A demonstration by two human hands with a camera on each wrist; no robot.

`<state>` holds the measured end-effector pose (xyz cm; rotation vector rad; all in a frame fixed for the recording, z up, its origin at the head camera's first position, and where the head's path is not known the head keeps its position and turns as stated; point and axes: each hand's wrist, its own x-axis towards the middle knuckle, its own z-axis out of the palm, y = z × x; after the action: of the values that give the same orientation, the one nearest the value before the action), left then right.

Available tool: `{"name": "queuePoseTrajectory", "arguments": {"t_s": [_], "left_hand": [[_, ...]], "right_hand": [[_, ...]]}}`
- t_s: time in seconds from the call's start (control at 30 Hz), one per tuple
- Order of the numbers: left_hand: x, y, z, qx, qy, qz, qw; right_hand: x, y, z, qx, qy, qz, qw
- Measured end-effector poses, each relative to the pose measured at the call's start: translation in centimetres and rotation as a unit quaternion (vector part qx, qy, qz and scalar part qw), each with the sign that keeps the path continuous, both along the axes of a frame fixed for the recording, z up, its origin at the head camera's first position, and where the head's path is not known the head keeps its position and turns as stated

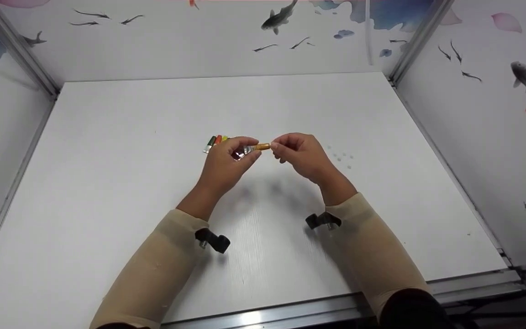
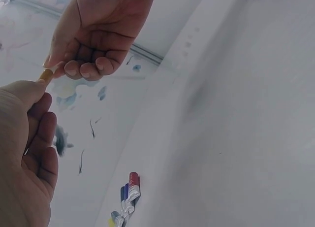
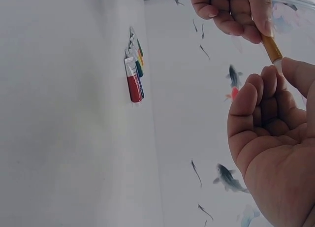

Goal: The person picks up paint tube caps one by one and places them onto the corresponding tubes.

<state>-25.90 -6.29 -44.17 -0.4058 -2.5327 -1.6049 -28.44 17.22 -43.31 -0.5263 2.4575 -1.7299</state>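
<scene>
A small ochre paint tube [image 1: 263, 146] is held above the table between the thumb and fingers of my left hand [image 1: 226, 162]. Its silvery crimped end points back toward the left palm. My right hand [image 1: 303, 155] meets the other end, thumb and forefinger pinching the small white tip [image 3: 278, 63]. In the right wrist view, the ochre body bridges the two hands. The other fingers of the right hand are curled loosely. Behind the left hand lies a row of paint tubes [image 1: 211, 142], partly hidden by it; a red tube [image 3: 134, 84] shows at one end.
Several small whitish pieces [image 1: 339, 158] lie scattered on the white table [image 1: 130, 183], right of the right hand. Upright panels [image 1: 176, 45] printed with fish enclose the table at the back and sides. A metal rail [image 1: 263, 315] runs along the front edge.
</scene>
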Motion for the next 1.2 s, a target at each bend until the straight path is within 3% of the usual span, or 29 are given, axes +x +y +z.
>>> {"name": "queuePoseTrajectory", "arguments": {"t_s": [0.5,0.93,1.2], "left_hand": [[0.07,-0.06,-0.01,-0.012,-0.004,-0.002,0.9999],[0.01,-0.14,-0.59,-0.073,0.075,-0.008,0.9945],[0.27,-0.16,-0.29,-0.104,0.112,-0.011,0.9882]], "right_hand": [[0.22,0.12,-0.13,-0.001,-0.001,0.003,1.0],[0.43,0.34,-0.75,-0.001,-0.004,0.001,1.0],[0.47,0.57,-0.89,-0.003,-0.006,0.005,1.0]]}}
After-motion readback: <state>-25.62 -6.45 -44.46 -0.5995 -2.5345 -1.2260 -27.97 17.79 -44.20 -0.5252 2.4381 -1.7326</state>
